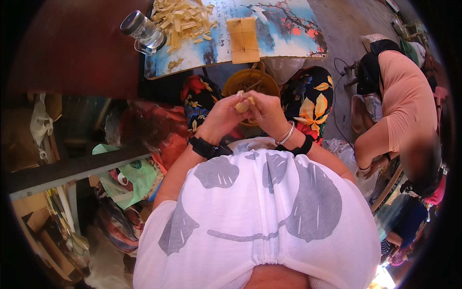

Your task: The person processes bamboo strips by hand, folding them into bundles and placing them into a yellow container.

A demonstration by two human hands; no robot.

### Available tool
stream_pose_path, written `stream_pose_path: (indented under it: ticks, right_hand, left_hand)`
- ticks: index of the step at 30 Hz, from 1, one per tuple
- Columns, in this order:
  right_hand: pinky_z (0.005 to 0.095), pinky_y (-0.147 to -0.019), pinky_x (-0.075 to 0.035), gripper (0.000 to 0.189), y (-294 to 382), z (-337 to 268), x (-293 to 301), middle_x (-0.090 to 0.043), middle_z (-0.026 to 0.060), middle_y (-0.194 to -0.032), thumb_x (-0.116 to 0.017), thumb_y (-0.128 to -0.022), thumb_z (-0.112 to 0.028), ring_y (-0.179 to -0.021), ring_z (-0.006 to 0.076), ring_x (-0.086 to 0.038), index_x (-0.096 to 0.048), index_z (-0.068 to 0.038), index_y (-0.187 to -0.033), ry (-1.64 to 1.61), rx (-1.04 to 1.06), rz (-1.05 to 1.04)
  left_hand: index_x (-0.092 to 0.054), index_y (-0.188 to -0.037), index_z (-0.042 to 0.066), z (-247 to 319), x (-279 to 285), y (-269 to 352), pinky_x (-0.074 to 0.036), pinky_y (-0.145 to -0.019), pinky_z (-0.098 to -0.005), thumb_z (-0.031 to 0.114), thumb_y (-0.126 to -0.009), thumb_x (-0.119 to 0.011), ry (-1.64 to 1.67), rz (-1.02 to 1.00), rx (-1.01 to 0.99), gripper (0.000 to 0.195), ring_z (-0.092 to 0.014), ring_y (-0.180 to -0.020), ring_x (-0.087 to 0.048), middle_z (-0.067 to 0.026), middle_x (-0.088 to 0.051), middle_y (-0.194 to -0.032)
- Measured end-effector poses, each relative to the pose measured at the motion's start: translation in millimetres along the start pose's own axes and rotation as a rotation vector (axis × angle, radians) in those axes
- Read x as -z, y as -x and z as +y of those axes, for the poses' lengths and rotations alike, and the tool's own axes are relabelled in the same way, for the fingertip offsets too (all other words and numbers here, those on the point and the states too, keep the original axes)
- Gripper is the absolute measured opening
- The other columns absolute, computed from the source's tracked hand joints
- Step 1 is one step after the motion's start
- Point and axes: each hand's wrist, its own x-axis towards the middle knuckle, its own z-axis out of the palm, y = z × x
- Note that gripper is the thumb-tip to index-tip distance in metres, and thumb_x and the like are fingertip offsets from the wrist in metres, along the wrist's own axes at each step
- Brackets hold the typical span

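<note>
Both of my hands meet above my lap, close to the near edge of the picture-printed board. Between my fingers is a small pale-yellow folded piece (242,106) of strip-like material, whose exact kind I cannot tell. My left hand (223,115) pinches it from one side, and my right hand (266,111) grips it from the other, fingers curled. Just beyond, a yellow basin (231,83) stands between my knees with pale strips inside, partly hidden by my hands. A heap of similar yellow pieces (182,21) lies on the printed board (216,47).
A lidded glass mug (146,34) stands left of the heap. A tan rectangular panel (243,41) with crossed lines overhangs the board's near edge. Plastic bags (126,180) and a dark bench bar (79,168) are at my left. Another person (408,97) bends over at my right.
</note>
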Motion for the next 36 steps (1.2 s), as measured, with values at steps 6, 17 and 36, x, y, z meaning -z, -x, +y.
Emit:
stream_pose_path:
  ticks: [6, 17, 36]
  right_hand:
    - [0.0326, -0.067, -0.054, 0.012, 12, -4, 12, -0.068, 0.0153, -0.089, -0.061, -0.096, -0.014, -0.077, 0.0304, -0.068, -0.063, -0.003, -0.098, -0.089, -0.072, -0.142]
    - [0.0311, -0.056, -0.05, 0.024, 16, 70, -1, -0.059, 0.0084, -0.071, -0.05, -0.104, -0.025, -0.058, 0.015, -0.061, -0.061, -0.005, -0.098, -0.384, -0.544, 0.157]
    - [0.0261, -0.061, -0.048, 0.018, 2, 55, 9, -0.065, 0.0018, -0.077, -0.054, -0.1, -0.019, -0.063, 0.0107, -0.058, -0.064, -0.003, -0.1, -0.49, -0.621, 0.021]
  left_hand:
    - [-0.065, -0.114, 0.004, 4, 23, -25, -0.056, -0.08, -0.0357, 0.015, -0.098, -0.062, -0.341, 0.122, -0.046, 0.02, -0.018, -0.086, -0.068, -0.0061, -0.07, -0.101]
    - [-0.061, -0.091, 0.009, 9, -47, -6, -0.052, -0.062, -0.0396, 0.01, -0.084, -0.06, -2.253, 0.061, -0.983, 0.007, -0.029, -0.073, -0.064, -0.0092, -0.059, -0.08]
    - [-0.06, -0.113, 0.0, -1, -46, -21, -0.046, -0.081, -0.0465, 0.0, -0.087, -0.053, -1.625, 0.129, -0.692, 0.027, -0.043, -0.093, -0.056, -0.0224, -0.054, -0.096]
